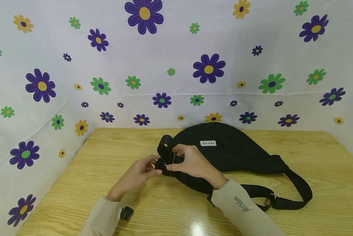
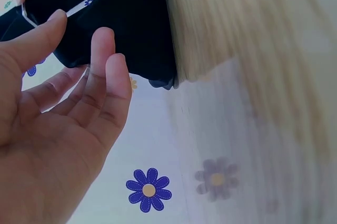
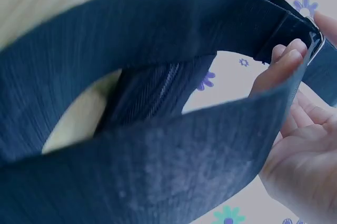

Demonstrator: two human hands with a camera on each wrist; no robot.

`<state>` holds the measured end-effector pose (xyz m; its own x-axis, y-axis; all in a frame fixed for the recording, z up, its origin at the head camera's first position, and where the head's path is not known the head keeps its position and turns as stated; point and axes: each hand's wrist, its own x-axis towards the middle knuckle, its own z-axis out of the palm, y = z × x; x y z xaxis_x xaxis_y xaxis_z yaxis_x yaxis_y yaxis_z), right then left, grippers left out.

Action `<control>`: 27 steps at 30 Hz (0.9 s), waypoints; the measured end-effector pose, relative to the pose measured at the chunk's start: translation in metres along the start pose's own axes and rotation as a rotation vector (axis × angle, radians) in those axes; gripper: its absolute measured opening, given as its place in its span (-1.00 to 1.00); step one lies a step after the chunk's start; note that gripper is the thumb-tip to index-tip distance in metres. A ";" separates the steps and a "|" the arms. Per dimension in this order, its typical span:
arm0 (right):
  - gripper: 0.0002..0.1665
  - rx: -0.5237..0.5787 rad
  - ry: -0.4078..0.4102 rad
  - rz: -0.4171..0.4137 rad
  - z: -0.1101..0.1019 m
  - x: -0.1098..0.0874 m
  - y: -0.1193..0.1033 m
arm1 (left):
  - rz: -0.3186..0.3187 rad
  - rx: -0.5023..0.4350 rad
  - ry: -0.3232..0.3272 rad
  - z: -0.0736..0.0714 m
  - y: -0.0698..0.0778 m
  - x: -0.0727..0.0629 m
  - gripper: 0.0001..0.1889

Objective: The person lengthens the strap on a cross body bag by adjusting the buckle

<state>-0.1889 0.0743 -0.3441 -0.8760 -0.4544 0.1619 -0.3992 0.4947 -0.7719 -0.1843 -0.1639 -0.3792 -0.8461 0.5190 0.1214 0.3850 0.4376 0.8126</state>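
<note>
A black crossbody bag (image 1: 223,150) with a small white label lies on the wooden table, its body reaching to the back edge. At its left end, my left hand (image 1: 138,173) pinches the black strap (image 2: 137,24) between thumb and fingers. Close beside it, my right hand (image 1: 191,162) holds the strap at a thin metal slider (image 1: 166,165). A loop of webbing (image 1: 164,144) stands up above both hands. Seen from the right wrist, a wide strap loop (image 3: 158,171) crosses in front of my right hand, partly covering its fingers.
More strap (image 1: 304,193) curves round the bag's right side, with a second metal slider (image 1: 270,200) on it. Beside my left sleeve is a small black piece (image 1: 127,213). A flower-printed white cloth (image 1: 176,52) hangs behind the wooden table (image 1: 117,144).
</note>
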 end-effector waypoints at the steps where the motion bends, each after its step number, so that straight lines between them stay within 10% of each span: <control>1: -0.40 -0.014 0.002 0.010 -0.002 -0.001 0.001 | -0.001 -0.001 0.002 0.000 0.000 0.000 -0.52; 27: -0.45 -0.096 -0.027 -0.035 -0.042 -0.026 0.014 | -0.022 -0.003 -0.019 -0.002 -0.001 -0.002 -0.51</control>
<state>-0.1837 0.1246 -0.3334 -0.8541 -0.4916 0.1697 -0.4543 0.5466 -0.7034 -0.1837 -0.1665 -0.3788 -0.8471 0.5233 0.0930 0.3654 0.4463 0.8168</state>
